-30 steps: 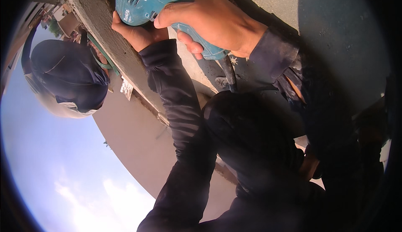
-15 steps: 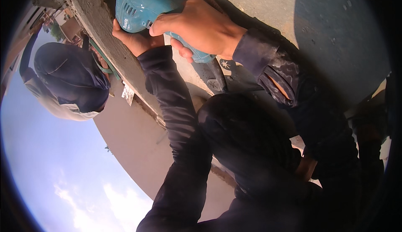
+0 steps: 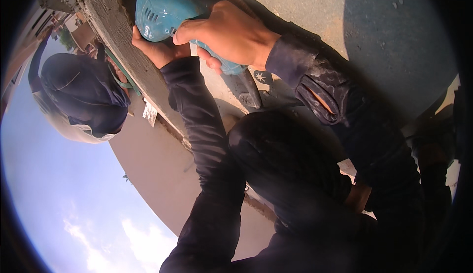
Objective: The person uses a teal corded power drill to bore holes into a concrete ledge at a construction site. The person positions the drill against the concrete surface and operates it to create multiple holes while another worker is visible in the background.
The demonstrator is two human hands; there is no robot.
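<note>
A teal power drill (image 3: 165, 7) with vent slots points away toward the top of the view, its front end out of sight. Wrapped round its handle is my right hand (image 3: 236, 32), with the thumb along the rear of the housing. My left hand (image 3: 156, 51) cups the housing from below on its left side, most of its fingers hidden behind the tool. A black cord guard (image 3: 250, 91) hangs from the base of the handle.
Along the left runs a rough concrete ledge (image 3: 111, 31), with a drop beyond it. There another person in a dark head covering (image 3: 81, 88) is close by. Grey concrete floor (image 3: 315, 6) lies to the right. My bent knee (image 3: 256, 135) is below the drill.
The drill and my right hand have shifted slightly down and left in view. Both hands keep their hold.
</note>
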